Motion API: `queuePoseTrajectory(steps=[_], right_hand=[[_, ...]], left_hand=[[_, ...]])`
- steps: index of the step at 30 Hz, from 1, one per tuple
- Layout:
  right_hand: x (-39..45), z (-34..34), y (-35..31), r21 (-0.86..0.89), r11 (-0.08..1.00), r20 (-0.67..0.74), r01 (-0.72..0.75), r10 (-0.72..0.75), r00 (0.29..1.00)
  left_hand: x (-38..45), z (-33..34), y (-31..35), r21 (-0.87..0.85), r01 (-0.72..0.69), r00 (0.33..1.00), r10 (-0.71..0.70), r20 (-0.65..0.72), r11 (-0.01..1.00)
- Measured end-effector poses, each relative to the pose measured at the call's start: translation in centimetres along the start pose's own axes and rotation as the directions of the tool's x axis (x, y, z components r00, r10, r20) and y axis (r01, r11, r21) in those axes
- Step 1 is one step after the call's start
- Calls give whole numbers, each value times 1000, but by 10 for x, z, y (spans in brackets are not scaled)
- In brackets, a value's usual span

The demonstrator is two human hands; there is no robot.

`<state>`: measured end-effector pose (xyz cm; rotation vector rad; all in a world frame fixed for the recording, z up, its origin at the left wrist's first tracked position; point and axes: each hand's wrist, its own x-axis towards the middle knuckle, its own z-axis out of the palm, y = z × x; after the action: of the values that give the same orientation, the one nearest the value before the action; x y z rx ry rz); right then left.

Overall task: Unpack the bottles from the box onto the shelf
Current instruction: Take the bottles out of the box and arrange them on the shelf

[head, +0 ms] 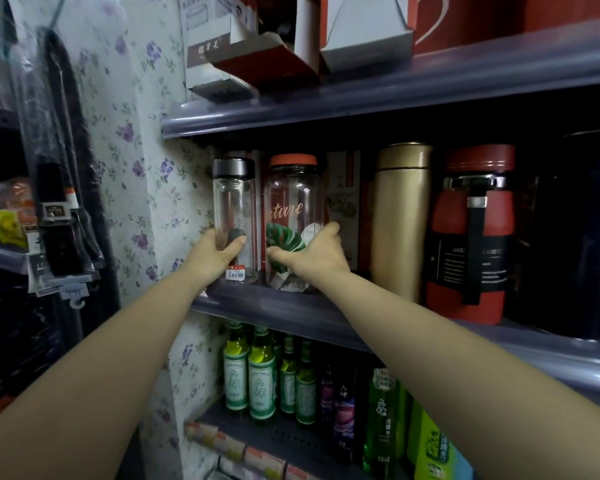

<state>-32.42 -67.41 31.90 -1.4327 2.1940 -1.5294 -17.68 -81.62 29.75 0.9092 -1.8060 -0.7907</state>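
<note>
Currently placed on the middle shelf, at its left end: two clear bottles, both upright, bases on the shelf board near the front lip. Slim glass bottle, dark cap, price sticker low on its front, set nearest the floral wall. Wide jar-shaped bottle, orange lid, leaf print and script lettering, set just to the right, close beside the slim one; contact between the two not discernible.

Left hand wrapped around the lower body of the slim bottle, thumb across the front: grip closed on it. Right hand cupped against the lower front of the wide bottle, thumb at its left side, fingers around its right: grip closed on it, though firmness not discernible. Low hold probably chosen to steady each base while seating and squaring it in line.

Further right on the same shelf: gold flask, then red flask with a black strap, well clear of both hands. Shelf above loaded with opened cartons. Shelf below stocked with green bottles. Source box not in view.

Judged step: final seating of both bottles, release to follow.
</note>
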Motion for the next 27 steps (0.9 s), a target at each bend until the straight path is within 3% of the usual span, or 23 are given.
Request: queuePoseTrajectory(steps=[2,4,6,9,11,13,16,21,23,27], right_hand=[[-6,-5,-6,-27,999,34,-44,45,998],[-16,-12,-11,-20,999,34,-48,49,998],[-34,-23,-12,59,996,-18,65,-64,998],[-74,-48,-3,80,961,-58,265,-261,964],[-99,-66,11,11,925,-107,380,-377,920],[-115,-85,25,-59,887,-168,459,-462,871],[-118,-111,46,-188,842,-309,505,-539,784],[-110,-148,70,-333,818,-469,470,-576,670],[-105,-156,74,-327,845,-498,423,-534,683],[-95,-156,77,-185,958,-470,219,-282,836]], left_hand=[[-3,-3,3,45,44,999,-43,-17,998],[-20,-5,17,48,29,993,-23,-116,998],[-39,-4,31,78,-75,960,93,-263,994],[-76,5,61,86,-342,842,346,-415,936],[-97,21,86,37,-475,810,454,-372,879],[-111,44,110,-100,-533,834,503,-228,840],[-121,85,132,-265,-498,859,511,-22,825],[-119,137,143,-158,-387,910,403,93,909],[-119,147,146,-113,-351,927,362,99,930],[-116,160,144,-116,-224,960,240,147,968]])
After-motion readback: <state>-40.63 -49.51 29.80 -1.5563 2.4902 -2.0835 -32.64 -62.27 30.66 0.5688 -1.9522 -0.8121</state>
